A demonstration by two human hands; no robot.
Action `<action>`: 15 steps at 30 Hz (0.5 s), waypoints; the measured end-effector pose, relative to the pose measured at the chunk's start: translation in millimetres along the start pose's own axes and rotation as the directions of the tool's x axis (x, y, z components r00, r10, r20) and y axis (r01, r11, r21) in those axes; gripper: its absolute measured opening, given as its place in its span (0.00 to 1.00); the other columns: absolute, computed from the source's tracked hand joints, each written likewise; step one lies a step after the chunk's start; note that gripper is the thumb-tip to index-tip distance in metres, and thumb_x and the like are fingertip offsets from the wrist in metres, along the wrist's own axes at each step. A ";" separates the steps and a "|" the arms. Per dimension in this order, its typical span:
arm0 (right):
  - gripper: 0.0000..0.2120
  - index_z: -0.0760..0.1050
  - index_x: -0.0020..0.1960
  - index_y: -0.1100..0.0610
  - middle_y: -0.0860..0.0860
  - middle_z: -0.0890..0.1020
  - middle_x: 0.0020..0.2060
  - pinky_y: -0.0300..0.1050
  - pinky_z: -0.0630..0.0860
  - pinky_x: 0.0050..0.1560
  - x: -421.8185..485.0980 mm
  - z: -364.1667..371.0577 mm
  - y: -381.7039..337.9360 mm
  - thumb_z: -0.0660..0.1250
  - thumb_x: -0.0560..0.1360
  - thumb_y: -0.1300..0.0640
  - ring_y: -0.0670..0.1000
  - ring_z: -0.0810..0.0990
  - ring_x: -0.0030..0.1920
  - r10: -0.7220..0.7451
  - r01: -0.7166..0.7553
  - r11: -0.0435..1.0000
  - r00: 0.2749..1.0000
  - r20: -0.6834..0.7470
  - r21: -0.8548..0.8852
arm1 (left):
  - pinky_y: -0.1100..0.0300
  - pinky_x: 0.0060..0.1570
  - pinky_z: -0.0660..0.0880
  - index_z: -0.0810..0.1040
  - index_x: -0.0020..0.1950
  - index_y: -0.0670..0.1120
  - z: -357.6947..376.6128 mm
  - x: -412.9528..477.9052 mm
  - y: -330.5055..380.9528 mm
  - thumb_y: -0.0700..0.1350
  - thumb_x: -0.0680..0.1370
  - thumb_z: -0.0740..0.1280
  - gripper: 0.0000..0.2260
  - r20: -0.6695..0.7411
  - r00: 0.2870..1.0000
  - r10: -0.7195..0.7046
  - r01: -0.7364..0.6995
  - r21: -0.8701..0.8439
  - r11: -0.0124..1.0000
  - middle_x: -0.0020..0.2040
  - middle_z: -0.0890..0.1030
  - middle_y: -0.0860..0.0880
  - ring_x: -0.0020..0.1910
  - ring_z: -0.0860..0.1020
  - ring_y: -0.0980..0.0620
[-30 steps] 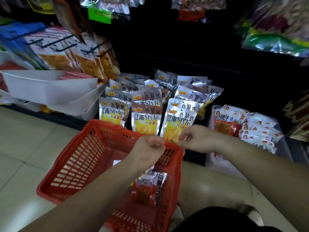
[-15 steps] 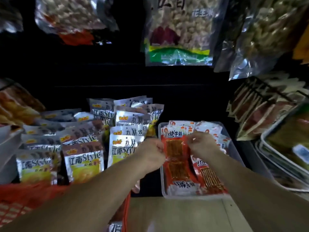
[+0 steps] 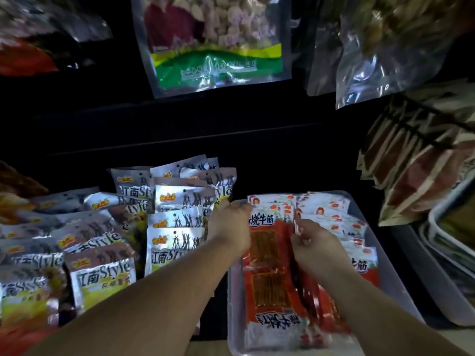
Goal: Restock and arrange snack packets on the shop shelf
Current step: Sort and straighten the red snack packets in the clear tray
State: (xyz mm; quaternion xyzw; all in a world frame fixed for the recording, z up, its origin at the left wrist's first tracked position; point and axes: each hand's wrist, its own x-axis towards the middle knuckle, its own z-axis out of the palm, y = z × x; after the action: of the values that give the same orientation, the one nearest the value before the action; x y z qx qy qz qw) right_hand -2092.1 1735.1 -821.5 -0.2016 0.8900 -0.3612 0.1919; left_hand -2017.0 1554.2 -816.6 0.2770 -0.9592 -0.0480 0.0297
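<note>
Snack packets in red wrappers fill a clear plastic tray [image 3: 393,273] at the lower right of the frame. One red packet [image 3: 266,255] lies lengthwise on top, held between both hands. The left hand [image 3: 230,227] curls around its upper left edge, fingers mostly hidden behind the wrapper. The right hand [image 3: 314,244] pinches its upper right edge. Rows of silver packets [image 3: 177,242] stand at centre left, and a large clear bag [image 3: 216,47] hangs at the top centre.

This looks like the placing step for the red stock. Next, the packet likely needs to be laid flat and square with its neighbours, label facing up. Both hands would then let go without dragging the slippery stack out of line.
</note>
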 end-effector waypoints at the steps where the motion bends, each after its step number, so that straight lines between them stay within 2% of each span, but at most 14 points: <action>1: 0.20 0.70 0.75 0.42 0.48 0.81 0.50 0.51 0.83 0.50 1.7 -0.4 0.0 0.63 0.83 0.50 0.48 0.78 0.40 -0.010 0.010 1.000 1.000 0.005 -0.018 | 0.55 0.51 0.76 0.73 0.73 0.55 3.6 2.5 0.1 0.38 0.74 0.73 0.29 -0.025 1.000 -0.001 0.001 0.001 1.000 0.62 0.78 0.48 0.58 0.75 0.48; 4: 0.21 0.70 0.75 0.41 0.49 0.82 0.61 0.49 0.83 0.50 3.9 2.0 -0.1 0.64 0.82 0.50 0.50 0.82 0.49 -0.018 0.022 0.997 0.998 0.060 -0.074 | 0.60 0.44 0.73 0.76 0.69 0.57 10.8 4.6 -2.2 0.42 0.75 0.74 0.24 -0.063 0.995 -0.074 0.063 -0.164 0.985 0.58 0.78 0.46 0.50 0.75 0.49; 6: 0.21 0.71 0.74 0.40 0.47 0.81 0.60 0.45 0.82 0.46 2.5 0.4 -0.8 0.65 0.82 0.51 0.45 0.81 0.47 -0.014 0.018 0.999 0.994 0.108 -0.038 | 0.63 0.40 0.71 0.79 0.62 0.58 14.0 3.7 -6.8 0.45 0.76 0.73 0.17 -0.086 0.993 -0.087 0.059 -0.283 0.957 0.55 0.81 0.48 0.47 0.79 0.51; 8: 0.17 0.75 0.70 0.42 0.42 0.80 0.55 0.37 0.75 0.39 2.7 -4.6 -1.4 0.67 0.83 0.53 0.38 0.77 0.44 -0.041 0.035 0.999 0.986 0.162 0.042 | 0.61 0.43 0.77 0.82 0.59 0.56 12.7 0.0 -11.8 0.47 0.78 0.73 0.11 -0.080 0.994 -0.080 0.049 -0.335 0.941 0.53 0.84 0.49 0.48 0.83 0.50; 10: 0.18 0.75 0.71 0.44 0.41 0.79 0.56 0.32 0.69 0.37 5.0 -11.2 -6.6 0.68 0.82 0.54 0.37 0.75 0.44 -0.043 0.020 0.989 0.986 0.161 0.144 | 0.55 0.49 0.81 0.85 0.57 0.54 9.2 -3.0 -17.9 0.48 0.78 0.73 0.08 -0.095 0.993 -0.068 0.030 -0.352 0.935 0.52 0.85 0.48 0.48 0.84 0.49; 12: 0.23 0.72 0.74 0.45 0.45 0.79 0.63 0.33 0.73 0.43 10.1 -13.5 -9.0 0.71 0.81 0.54 0.41 0.77 0.50 -0.049 0.021 0.969 0.993 0.109 0.246 | 0.57 0.53 0.78 0.86 0.50 0.53 0.7 -6.5 -21.6 0.47 0.77 0.75 0.04 -0.130 0.989 -0.073 0.007 -0.444 0.896 0.51 0.85 0.50 0.50 0.81 0.52; 13: 0.26 0.71 0.75 0.44 0.44 0.79 0.63 0.33 0.75 0.45 10.6 -14.1 -13.3 0.73 0.79 0.53 0.41 0.77 0.51 -0.069 0.043 0.959 0.994 0.085 0.279 | 0.60 0.55 0.75 0.86 0.46 0.51 -5.7 -8.6 -21.7 0.46 0.76 0.76 0.01 -0.134 0.989 -0.067 -0.013 -0.520 0.854 0.53 0.84 0.53 0.52 0.80 0.55; 15: 0.25 0.71 0.72 0.42 0.40 0.78 0.57 0.28 0.75 0.39 10.9 -16.6 -22.1 0.74 0.78 0.52 0.37 0.76 0.47 -0.114 0.067 0.934 0.987 0.114 0.352 | 0.63 0.57 0.71 0.85 0.42 0.48 -24.1 -12.5 -18.3 0.44 0.75 0.77 0.04 -0.057 0.996 -0.062 0.005 -0.693 0.721 0.55 0.83 0.57 0.56 0.79 0.59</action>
State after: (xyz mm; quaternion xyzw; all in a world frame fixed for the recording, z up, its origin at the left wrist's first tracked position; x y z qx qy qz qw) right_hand -2104.5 1724.5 -796.7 -0.2289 0.7874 -0.5067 0.2661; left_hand -1994.7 1543.7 -795.1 0.2648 -0.8651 -0.3922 0.1663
